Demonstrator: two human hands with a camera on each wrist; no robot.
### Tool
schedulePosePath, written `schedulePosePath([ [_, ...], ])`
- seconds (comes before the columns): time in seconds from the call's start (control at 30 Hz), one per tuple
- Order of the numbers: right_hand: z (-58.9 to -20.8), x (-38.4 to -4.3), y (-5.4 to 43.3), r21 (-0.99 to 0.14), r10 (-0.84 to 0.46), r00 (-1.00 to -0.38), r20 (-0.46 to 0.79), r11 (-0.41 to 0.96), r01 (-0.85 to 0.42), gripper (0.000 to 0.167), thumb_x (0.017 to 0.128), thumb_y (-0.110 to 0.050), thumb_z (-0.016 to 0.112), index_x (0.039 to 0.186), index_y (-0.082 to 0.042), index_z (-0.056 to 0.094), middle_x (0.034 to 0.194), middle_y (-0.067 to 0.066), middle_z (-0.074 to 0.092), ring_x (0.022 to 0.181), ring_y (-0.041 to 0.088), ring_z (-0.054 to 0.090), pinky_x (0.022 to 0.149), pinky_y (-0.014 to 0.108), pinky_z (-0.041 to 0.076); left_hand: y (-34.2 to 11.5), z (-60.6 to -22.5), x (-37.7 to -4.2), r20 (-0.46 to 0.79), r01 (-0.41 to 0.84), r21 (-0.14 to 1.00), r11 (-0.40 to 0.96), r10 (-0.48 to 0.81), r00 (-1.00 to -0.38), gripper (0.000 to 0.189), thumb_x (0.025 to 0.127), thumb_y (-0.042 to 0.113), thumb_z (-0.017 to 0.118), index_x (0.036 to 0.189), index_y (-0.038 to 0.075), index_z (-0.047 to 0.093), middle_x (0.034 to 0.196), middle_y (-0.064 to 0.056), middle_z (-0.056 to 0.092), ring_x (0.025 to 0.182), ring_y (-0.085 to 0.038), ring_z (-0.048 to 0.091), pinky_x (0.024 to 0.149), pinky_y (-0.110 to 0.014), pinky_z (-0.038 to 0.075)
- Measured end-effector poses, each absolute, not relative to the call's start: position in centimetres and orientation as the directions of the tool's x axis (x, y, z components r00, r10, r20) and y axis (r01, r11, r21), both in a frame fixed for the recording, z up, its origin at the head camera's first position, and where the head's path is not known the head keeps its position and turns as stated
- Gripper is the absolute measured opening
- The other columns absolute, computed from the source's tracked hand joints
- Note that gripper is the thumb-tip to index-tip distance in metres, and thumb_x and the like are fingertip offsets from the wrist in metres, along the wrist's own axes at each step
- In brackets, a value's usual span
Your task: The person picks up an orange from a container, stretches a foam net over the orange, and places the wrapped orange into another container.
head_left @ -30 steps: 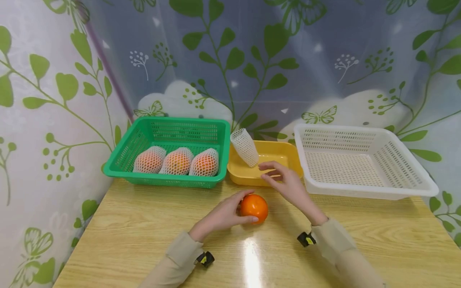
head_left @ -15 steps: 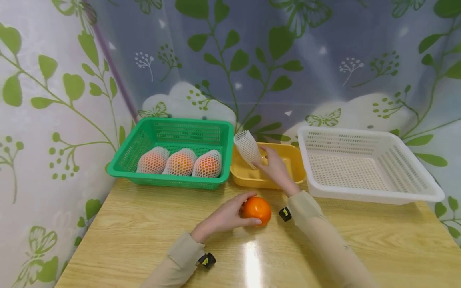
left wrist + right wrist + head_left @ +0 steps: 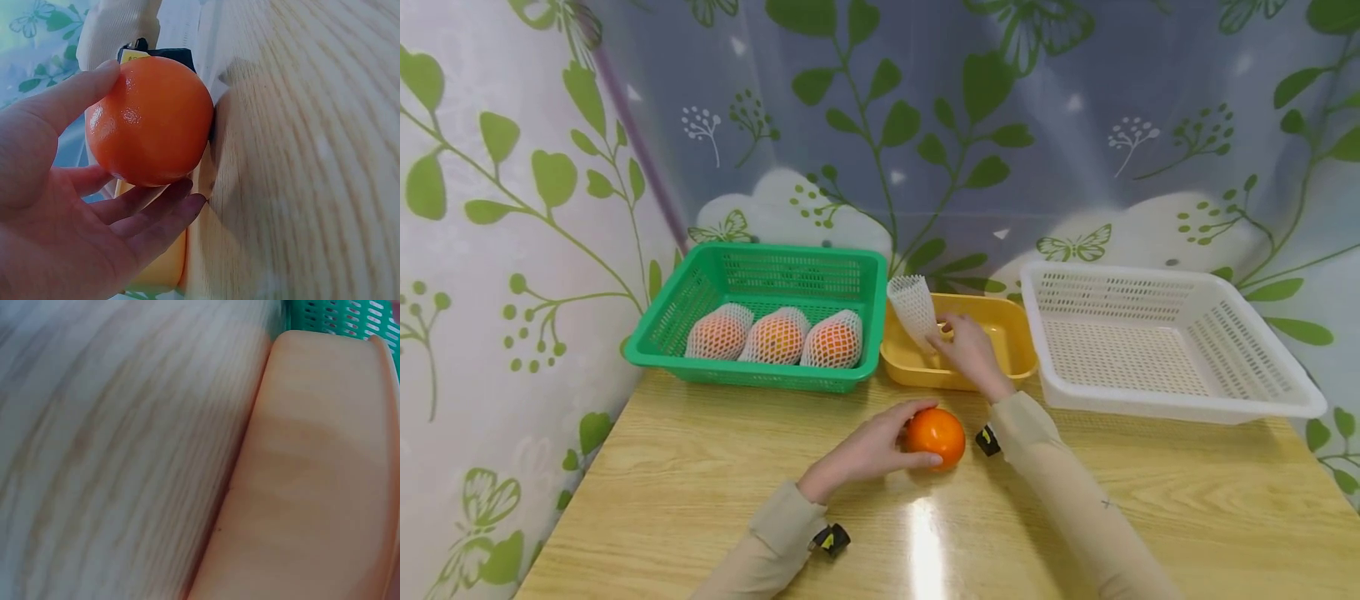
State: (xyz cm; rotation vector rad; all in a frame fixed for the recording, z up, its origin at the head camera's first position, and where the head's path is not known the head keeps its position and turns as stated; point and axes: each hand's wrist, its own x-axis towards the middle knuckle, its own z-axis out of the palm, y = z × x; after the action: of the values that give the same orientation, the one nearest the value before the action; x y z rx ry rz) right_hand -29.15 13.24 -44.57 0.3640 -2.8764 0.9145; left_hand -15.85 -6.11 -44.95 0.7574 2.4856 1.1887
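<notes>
In the head view my left hand (image 3: pixel 868 448) holds a glossy orange (image 3: pixel 937 438) on the table, its thumb on the near side and fingers behind. The left wrist view shows thumb and fingertips against the orange (image 3: pixel 150 122). My right hand (image 3: pixel 967 348) reaches over the yellow tray (image 3: pixel 925 379) and pinches the lower part of a white foam fruit net (image 3: pixel 913 304). That net stands tilted in the tray, its wide mouth upward. The right wrist view has only the tray's outer wall (image 3: pixel 306 469), with the hand's grip out of sight.
On the left, a green basket (image 3: pixel 752 375) holds three fruits in foam nets (image 3: pixel 775 336). A white basket (image 3: pixel 1180 403) stands right of the tray. All sit along the back of the wooden table (image 3: pixel 700 467), before a leaf-patterned curtain (image 3: pixel 925 125).
My right hand has moved forward and left from above the tray's front edge to the foam net, which has shifted slightly. My left hand has stayed on the orange.
</notes>
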Motion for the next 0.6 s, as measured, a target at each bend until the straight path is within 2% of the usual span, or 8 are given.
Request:
schedulePosePath([
  [0.1,-44.6,-28.9,13.2,-0.536,-0.190,-0.966,0.176,0.805,-0.256,0.037,0.098,-0.028,0.067,0.119,0.002,0.066,0.116,0.023,0.066,0.102,0.038,0.064,0.086,0.052,0.052,-6.1,-45.0,-15.9,-0.024,0.336,0.786,0.519,0.569,-0.822,0.077,0.091,0.040,0.077,0.154,0.015,0.042,0.153,-0.007,0.048,0.131,-0.025,0.053,0.109,-0.045,0.045],
  [0.23,-44.1,-28.6,13.3,-0.584,-0.162,-0.966,0.201,0.772,-0.251,0.030,0.100,-0.026,0.064,0.114,0.001,0.067,0.114,0.021,0.069,0.098,0.036,0.069,0.086,0.050,0.055,-6.1,-45.1,-15.9,-0.024,0.337,0.785,0.519,0.570,-0.821,0.077,0.090,0.041,0.077,0.154,0.015,0.042,0.152,-0.008,0.049,0.130,-0.026,0.054,0.109,-0.045,0.045],
  [0.43,-42.3,-27.6,13.6,-0.625,-0.124,-0.955,0.269,0.732,-0.271,0.031,0.101,-0.027,0.065,0.117,-0.001,0.067,0.112,0.018,0.073,0.096,0.035,0.073,0.086,0.050,0.057,-6.0,-45.1,-16.0,-0.033,0.331,0.787,0.521,0.571,-0.821,0.081,0.090,0.042,0.077,0.155,0.014,0.039,0.151,-0.010,0.049,0.132,-0.028,0.053,0.109,-0.048,0.044],
  [0.6,-40.8,-26.3,14.0,-0.672,-0.112,-0.944,0.310,0.677,-0.301,0.033,0.100,-0.028,0.066,0.121,-0.002,0.068,0.109,0.019,0.074,0.091,0.035,0.074,0.079,0.049,0.060,-6.0,-45.1,-16.0,-0.042,0.309,0.808,0.501,0.573,-0.819,0.078,0.093,0.043,0.073,0.156,0.013,0.038,0.152,-0.009,0.048,0.129,-0.025,0.054,0.107,-0.043,0.047],
])
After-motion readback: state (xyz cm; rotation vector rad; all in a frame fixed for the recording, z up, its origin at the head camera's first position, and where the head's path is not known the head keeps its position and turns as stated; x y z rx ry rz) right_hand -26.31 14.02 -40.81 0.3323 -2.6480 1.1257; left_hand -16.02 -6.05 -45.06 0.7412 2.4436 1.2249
